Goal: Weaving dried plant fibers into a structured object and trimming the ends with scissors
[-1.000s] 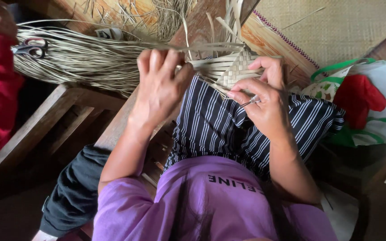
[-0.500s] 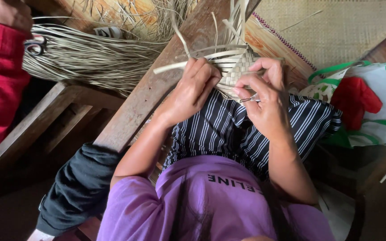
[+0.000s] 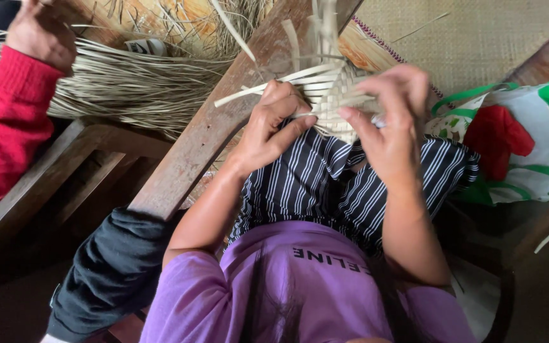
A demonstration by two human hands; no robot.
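A small piece of pale woven straw, with loose strips sticking out at the top and left, sits over my lap on striped black-and-white cloth. My left hand pinches the strips at the piece's left edge. My right hand grips the piece's right side, with fingers curled over it. The lower part of the weave is hidden behind both hands.
A big bundle of loose straw strips lies at upper left, where another person's hand in a red sleeve reaches. A wooden beam runs diagonally. A woven mat lies at upper right, and a green, white and red bag at right.
My left hand came down from holding a strip out to the left and now pinches the weave's edge. My right hand shifted up over the piece. The red-sleeved hand moved onto the straw bundle.
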